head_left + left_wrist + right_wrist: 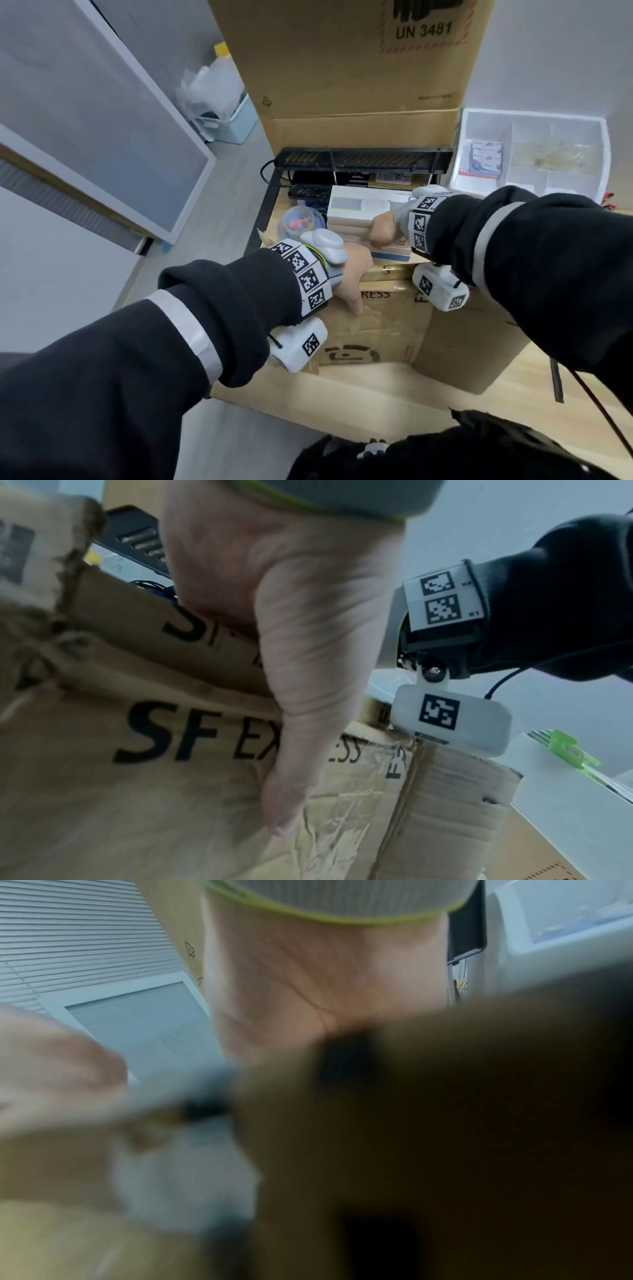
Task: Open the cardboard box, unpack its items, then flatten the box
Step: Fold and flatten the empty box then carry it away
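Note:
The brown cardboard box (pixel 373 329), printed SF EXPRESS, stands open on the floor. My left hand (pixel 349 274) grips its near wall (pixel 154 750). The thumb (pixel 284 804) lies on the printed outer face and the fingers go over the rim, out of sight. My right hand (pixel 385 229) reaches into the box at the near edge of a stack of white boxes (pixel 363 212). Its fingers point down behind that edge and are hidden. In the right wrist view only the palm (pixel 308 982) shows above blurred cardboard (pixel 445 1123). Beside the stack sit a round clear container (pixel 301 222) and a black slotted rack (pixel 363 161).
A tall carton (pixel 342 51) marked UN 3481 stands right behind the open box. A white foam tray (pixel 534 120) with compartments sits at the back right. A framed panel (pixel 102 137) leans at the left, and a pale blue bin (pixel 236 126) stands beyond it. A wooden board (pixel 513 394) lies under my right arm.

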